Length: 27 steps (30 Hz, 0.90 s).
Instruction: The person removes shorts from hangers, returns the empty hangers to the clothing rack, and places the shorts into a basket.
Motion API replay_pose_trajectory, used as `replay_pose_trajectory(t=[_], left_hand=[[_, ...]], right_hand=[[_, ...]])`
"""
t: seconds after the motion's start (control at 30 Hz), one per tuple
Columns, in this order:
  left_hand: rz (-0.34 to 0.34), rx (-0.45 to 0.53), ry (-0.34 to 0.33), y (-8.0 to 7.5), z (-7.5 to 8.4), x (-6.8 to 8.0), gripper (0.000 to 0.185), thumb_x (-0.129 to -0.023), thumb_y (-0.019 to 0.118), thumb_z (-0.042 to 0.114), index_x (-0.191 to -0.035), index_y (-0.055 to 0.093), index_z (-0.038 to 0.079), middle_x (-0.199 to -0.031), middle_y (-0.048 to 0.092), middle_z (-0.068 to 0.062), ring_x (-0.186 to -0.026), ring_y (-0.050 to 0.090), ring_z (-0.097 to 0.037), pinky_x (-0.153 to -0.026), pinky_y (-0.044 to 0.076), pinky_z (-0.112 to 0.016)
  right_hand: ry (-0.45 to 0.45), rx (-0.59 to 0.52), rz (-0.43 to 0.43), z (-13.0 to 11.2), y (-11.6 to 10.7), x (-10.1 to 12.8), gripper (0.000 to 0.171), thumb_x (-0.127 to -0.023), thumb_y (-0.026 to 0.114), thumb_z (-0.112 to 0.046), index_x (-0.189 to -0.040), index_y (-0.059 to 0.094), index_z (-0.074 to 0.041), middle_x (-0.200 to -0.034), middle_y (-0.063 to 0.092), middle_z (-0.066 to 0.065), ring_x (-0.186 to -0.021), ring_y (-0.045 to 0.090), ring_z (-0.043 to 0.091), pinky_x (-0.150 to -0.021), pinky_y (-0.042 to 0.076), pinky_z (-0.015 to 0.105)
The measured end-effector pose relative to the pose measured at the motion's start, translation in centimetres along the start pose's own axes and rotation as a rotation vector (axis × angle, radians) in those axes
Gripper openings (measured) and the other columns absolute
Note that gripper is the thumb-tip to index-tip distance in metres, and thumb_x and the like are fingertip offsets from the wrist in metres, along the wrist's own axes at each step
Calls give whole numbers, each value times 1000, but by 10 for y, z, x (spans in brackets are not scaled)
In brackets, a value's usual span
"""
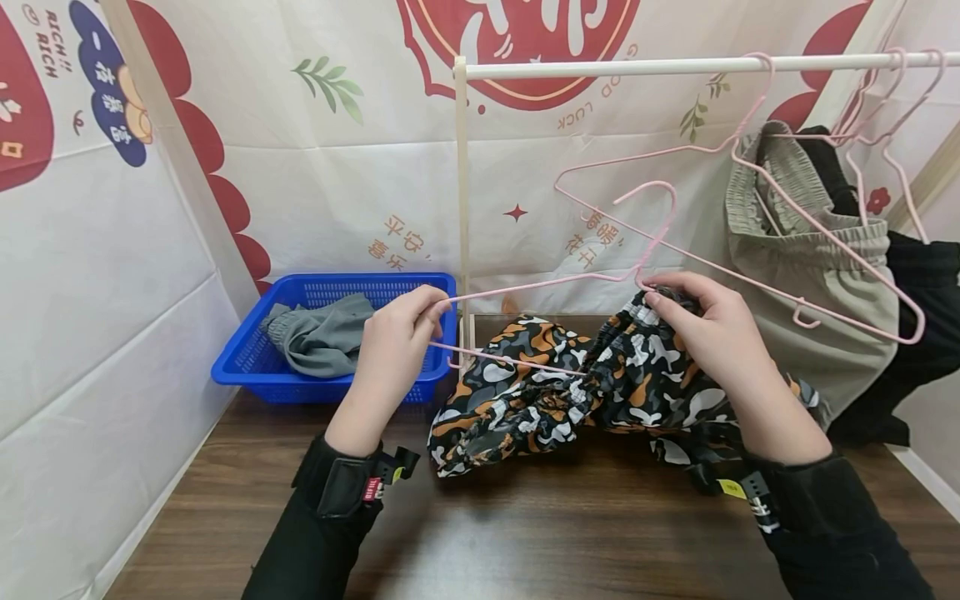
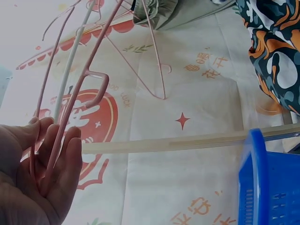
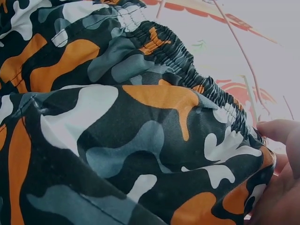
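Over wooden table [image 1: 525, 533], camouflage shorts [image 1: 570, 392] lie between both hands.

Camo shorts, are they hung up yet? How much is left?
Not yet. Khaki shorts already hang on the rail. The left hand holds a pink hanger and the right hand grips the camo shorts. Grey clothes wait in the blue basket.

Bright, even light; wrist views softly blurred
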<state>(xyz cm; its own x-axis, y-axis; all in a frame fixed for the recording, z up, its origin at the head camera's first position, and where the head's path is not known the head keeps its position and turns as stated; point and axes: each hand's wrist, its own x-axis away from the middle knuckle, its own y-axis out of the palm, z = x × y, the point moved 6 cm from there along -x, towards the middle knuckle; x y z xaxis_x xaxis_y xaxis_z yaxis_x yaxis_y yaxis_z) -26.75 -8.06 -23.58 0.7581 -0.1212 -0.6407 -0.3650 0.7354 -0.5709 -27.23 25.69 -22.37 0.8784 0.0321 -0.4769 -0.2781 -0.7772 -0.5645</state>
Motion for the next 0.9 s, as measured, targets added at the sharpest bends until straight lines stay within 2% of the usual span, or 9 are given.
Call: replay_pose_trajectory(t=[0.07, 0.27, 0.37, 0.53, 0.7, 0.9], left_hand=[[1, 6, -16, -3, -2, 0, 19, -102, 52, 24, -100, 68, 13, -73, 60, 3, -65, 56, -11, -58, 45, -31], [30, 25, -51, -13, -7, 0, 21, -102, 53, 27, -102, 68, 13, -75, 61, 2, -68, 57, -13, -63, 47, -33], [52, 21, -62, -18, -11, 0, 23, -101, 52, 30, -101, 68, 13, -75, 60, 2, -68, 56, -13, -64, 44, -34], [92, 14, -69, -24, -17, 1, 25, -101, 51, 32, -100, 67, 12, -77, 59, 1, -70, 55, -14, -66, 42, -35], [112, 22, -69, -29, -20, 1, 26, -102, 51, 32, -99, 67, 12, -77, 59, 0, -71, 54, -15, -65, 42, -35], [123, 32, -84, -33, -24, 3, 27, -102, 50, 33, -100, 66, 11, -78, 58, -1, -72, 53, -16, -65, 40, -35]], right_hand=[[12, 15, -1, 2, -1, 0, 33, -97, 61, -32, -125, 66, -13, -99, 59, -7, -65, 49, 14, -61, 39, 24], [42, 61, 0, 7, -4, 1, 37, -98, 59, -36, -125, 65, -11, -105, 59, -2, -84, 48, 12, -71, 36, 25], [51, 63, -9, 8, -4, 2, 38, -98, 58, -37, -125, 65, -11, -106, 60, -1, -85, 48, 13, -72, 36, 26], [46, 62, -22, 10, -5, 3, 36, -98, 58, -34, -125, 65, -10, -100, 57, 3, -78, 48, 14, -67, 36, 26], [31, 48, -36, 15, -6, 5, 35, -99, 57, -29, -124, 63, -5, -92, 53, 6, -62, 47, 16, -57, 39, 27], [22, 65, -38, 20, -10, 8, 32, -99, 57, -25, -122, 64, -4, -92, 54, 4, -64, 47, 15, -58, 37, 27]])
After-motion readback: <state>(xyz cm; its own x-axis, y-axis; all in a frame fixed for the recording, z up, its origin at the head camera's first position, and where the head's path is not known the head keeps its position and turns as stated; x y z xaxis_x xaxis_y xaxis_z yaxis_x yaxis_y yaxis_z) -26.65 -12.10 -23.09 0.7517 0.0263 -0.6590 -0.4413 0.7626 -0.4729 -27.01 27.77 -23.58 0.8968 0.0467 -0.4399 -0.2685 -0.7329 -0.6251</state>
